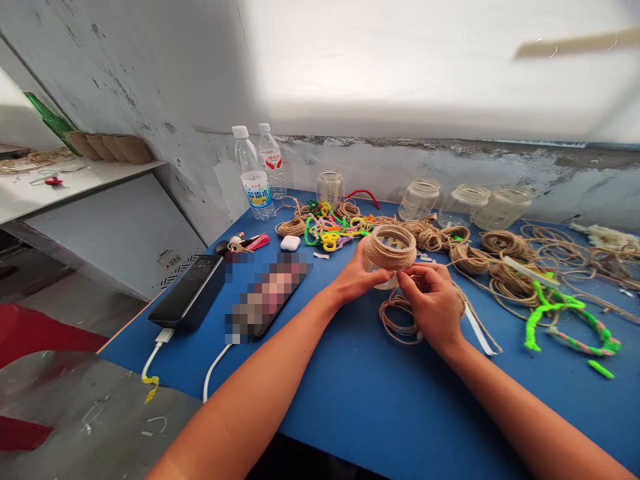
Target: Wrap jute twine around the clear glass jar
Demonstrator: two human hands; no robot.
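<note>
A glass jar (389,252) with brown twine wound around its neck and upper part is held above the blue table. My left hand (361,273) grips the jar from the left side, thumb across its front. My right hand (433,299) is closed at the jar's lower right, its fingers pinching the twine (399,319) against or close to the glass. A loose coil of that twine hangs or lies below the jar, partly behind my right hand. A white strip (479,328) and a twine end show right of the hand.
Several bare glass jars (419,199) stand along the wall. Twine coils (507,245) and green fuzzy sticks (555,303) lie right; coloured fuzzy pieces (330,233) lie behind. Left are two plastic bottles (256,190), keys (235,245), a white case (290,244), a phone (285,303) and a black power bank (187,293).
</note>
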